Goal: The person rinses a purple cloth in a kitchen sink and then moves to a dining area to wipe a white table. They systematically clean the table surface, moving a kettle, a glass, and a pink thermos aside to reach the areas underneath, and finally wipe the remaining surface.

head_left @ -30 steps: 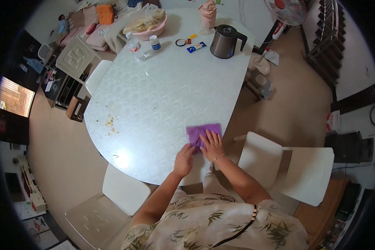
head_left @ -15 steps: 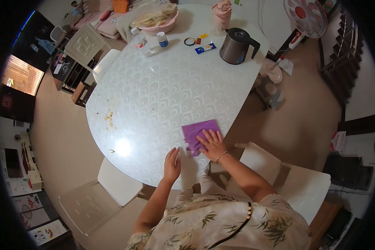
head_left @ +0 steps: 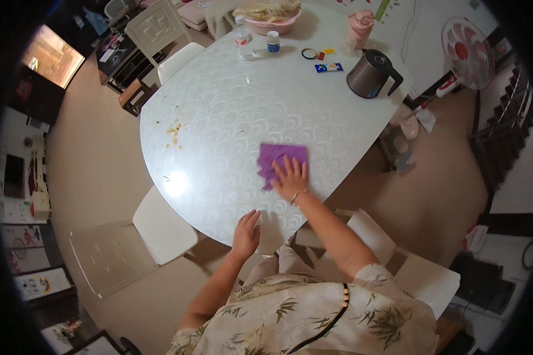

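Note:
My right hand (head_left: 289,180) lies flat with spread fingers on a purple cloth (head_left: 283,152), pressing it against the white patterned tabletop (head_left: 213,112). The cloth is spread out, with a rumpled left edge; part of it is hidden under my palm. My left hand (head_left: 246,234) hovers at the near edge of the table, open and holding nothing, its fingers stretched forward. Yellowish crumbs (head_left: 173,134) are scattered on the left part of the table. A small dark bit (head_left: 167,178) lies near the left rim, beside a bright glare spot.
At the far side stand a dark kettle (head_left: 370,76), a pink container (head_left: 359,29), a clear bottle (head_left: 243,41), a small white-and-blue bottle (head_left: 273,42) and a pink basin (head_left: 275,26). A blue packet (head_left: 328,67) and tape roll (head_left: 309,54) lie there. White chairs (head_left: 163,228) and a fan (head_left: 466,53) surround the table.
My right hand has slid the purple cloth forward, farther from the table's near edge. My left hand stays near that edge. The whole view has shifted somewhat.

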A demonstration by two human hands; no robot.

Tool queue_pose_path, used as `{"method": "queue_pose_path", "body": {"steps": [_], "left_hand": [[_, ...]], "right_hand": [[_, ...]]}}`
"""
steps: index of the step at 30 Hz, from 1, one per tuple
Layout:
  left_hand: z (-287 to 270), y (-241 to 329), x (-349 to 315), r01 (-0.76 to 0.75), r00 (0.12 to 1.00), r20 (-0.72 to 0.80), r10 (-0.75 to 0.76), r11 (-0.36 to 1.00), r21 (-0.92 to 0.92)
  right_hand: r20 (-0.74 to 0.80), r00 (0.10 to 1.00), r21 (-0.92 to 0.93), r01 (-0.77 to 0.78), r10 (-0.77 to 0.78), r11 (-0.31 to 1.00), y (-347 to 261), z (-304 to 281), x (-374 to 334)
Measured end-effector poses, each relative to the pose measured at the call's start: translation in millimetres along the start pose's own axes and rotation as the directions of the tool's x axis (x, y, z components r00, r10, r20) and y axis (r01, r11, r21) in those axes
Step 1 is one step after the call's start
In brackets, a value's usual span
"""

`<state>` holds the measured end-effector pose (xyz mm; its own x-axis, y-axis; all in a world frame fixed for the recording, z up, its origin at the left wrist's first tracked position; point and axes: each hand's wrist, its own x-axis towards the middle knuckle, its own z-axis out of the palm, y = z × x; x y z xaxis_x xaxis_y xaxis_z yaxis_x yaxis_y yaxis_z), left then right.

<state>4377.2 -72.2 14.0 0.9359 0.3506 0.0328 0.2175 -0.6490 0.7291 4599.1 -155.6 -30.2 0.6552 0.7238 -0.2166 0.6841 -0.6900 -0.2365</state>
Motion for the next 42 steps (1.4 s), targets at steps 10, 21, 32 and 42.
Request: {"method": "queue_pose_path", "body": {"steps": [10, 21, 32, 42], "left_hand": [[26, 13, 20, -0.174, 0.971, 0.18, 0.156, 0.981, 0.089], [-1, -4, 40, 0.17, 0.979, -0.113, -0.172, 0.985, -0.023], [14, 23, 91, 0.366, 0.764, -0.522, -0.38, 0.921, -0.134], [57, 43, 144, 0.348, 0.883, -0.35, -0.314, 0.937, 0.037]], "right_hand": [[-0.012, 0.989, -0.041, 0.149, -0.149, 0.988, 33, 19, -112], [-0.011, 1.0, -0.031, -0.016, 0.016, 0.999, 34, -39, 125], [0.208, 0.759, 0.106, 0.61, -0.617, 0.785, -34, -34, 117], [0.449, 0.639, -0.172, 0.747, -0.624, 0.642, 63, -44, 52]]}}
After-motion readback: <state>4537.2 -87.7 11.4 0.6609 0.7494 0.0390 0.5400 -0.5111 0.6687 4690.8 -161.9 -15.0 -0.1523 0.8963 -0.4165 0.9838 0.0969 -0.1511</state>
